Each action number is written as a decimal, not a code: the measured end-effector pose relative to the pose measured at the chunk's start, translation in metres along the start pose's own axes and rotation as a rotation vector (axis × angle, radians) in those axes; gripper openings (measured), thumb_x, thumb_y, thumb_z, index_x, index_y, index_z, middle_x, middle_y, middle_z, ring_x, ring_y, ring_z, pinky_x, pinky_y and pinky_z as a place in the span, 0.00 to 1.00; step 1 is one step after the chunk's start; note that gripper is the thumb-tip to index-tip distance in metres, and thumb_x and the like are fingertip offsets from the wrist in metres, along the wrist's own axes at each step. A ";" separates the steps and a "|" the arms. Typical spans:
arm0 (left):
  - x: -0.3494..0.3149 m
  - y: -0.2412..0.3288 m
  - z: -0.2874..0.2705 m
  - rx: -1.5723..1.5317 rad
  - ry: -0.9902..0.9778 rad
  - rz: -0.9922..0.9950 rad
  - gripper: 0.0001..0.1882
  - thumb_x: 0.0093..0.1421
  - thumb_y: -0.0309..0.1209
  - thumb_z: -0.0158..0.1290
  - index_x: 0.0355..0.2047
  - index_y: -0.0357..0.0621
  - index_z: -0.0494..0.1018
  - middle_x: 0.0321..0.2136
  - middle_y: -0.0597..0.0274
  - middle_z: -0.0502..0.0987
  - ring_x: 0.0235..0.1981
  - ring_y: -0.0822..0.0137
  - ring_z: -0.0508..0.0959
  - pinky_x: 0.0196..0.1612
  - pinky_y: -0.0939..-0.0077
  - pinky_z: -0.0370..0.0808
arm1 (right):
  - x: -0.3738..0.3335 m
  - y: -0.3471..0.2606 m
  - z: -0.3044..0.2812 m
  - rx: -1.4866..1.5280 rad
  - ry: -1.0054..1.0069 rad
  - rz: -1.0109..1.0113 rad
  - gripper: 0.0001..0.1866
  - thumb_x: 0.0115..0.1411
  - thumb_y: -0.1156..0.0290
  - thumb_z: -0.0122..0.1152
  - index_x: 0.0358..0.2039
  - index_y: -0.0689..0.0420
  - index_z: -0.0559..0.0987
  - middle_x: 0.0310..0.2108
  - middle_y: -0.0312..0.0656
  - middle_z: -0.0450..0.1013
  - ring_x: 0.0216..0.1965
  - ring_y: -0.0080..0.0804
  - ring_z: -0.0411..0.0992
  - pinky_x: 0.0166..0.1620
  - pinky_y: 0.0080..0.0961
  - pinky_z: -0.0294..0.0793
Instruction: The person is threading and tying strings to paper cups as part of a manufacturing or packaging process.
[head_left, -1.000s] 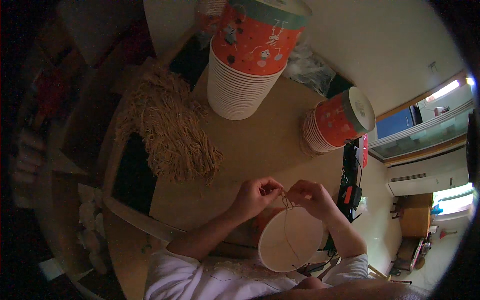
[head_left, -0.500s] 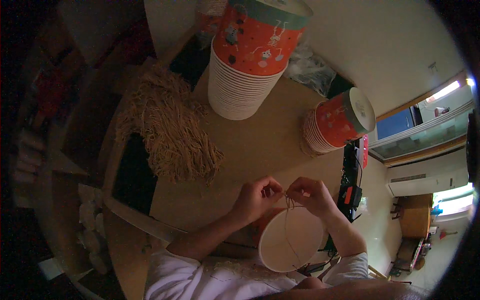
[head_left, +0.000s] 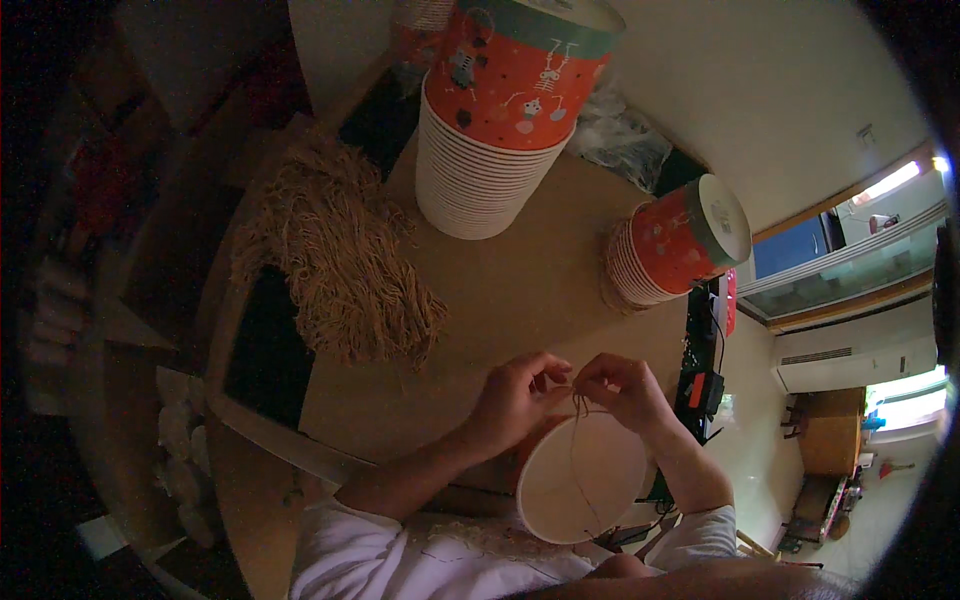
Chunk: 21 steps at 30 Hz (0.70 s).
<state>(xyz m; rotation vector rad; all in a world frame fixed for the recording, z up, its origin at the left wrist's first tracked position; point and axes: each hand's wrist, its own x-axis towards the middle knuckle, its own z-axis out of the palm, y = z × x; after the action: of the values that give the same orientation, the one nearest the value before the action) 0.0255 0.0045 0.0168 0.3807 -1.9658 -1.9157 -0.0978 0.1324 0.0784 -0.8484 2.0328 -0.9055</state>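
Note:
Just above the far rim of a white-lined paper bucket, my two hands meet at a thin brown cord. The bucket tilts toward me near my lap, its opening facing up and its orange outside showing at the left. From my fingers the cord runs down across the opening to the near rim. My left hand has thumb and fingertips closed at the cord's upper end. My right hand pinches the cord beside it, where small loops hang. The exact crossing of the cord is hidden by my fingertips.
A heap of brown cords lies at the left on the brown table board. A tall stack of upturned orange buckets stands at the back; a shorter stack stands right. Crumpled clear plastic lies behind them.
My left fingertips have shifted very slightly at the cord, and the small loops below my right fingers sit a little differently. The bucket and stacks stay in place.

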 end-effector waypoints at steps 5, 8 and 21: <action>0.000 0.003 -0.001 0.075 -0.015 0.087 0.13 0.47 0.26 0.58 0.34 0.40 0.72 0.29 0.57 0.74 0.30 0.65 0.75 0.33 0.74 0.72 | 0.002 0.004 0.000 0.006 -0.005 0.005 0.04 0.52 0.74 0.57 0.28 0.59 0.77 0.25 0.35 0.73 0.28 0.21 0.68 0.34 0.21 0.69; -0.001 0.003 0.000 0.155 0.015 0.177 0.13 0.45 0.27 0.59 0.33 0.39 0.72 0.29 0.57 0.74 0.31 0.62 0.74 0.33 0.72 0.72 | 0.002 0.007 0.000 0.015 0.000 -0.012 0.04 0.52 0.74 0.57 0.29 0.59 0.77 0.25 0.35 0.73 0.28 0.21 0.68 0.33 0.21 0.69; 0.000 0.004 -0.001 0.239 0.034 0.250 0.06 0.48 0.24 0.56 0.28 0.37 0.74 0.25 0.58 0.75 0.29 0.61 0.74 0.32 0.71 0.72 | 0.000 0.002 -0.001 -0.010 -0.020 0.070 0.06 0.53 0.71 0.58 0.29 0.60 0.77 0.24 0.34 0.73 0.25 0.20 0.67 0.30 0.19 0.69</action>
<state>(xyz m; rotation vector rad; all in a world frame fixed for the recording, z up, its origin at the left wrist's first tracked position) 0.0259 0.0033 0.0209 0.2158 -2.1148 -1.5185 -0.0994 0.1334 0.0771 -0.7840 2.0381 -0.8459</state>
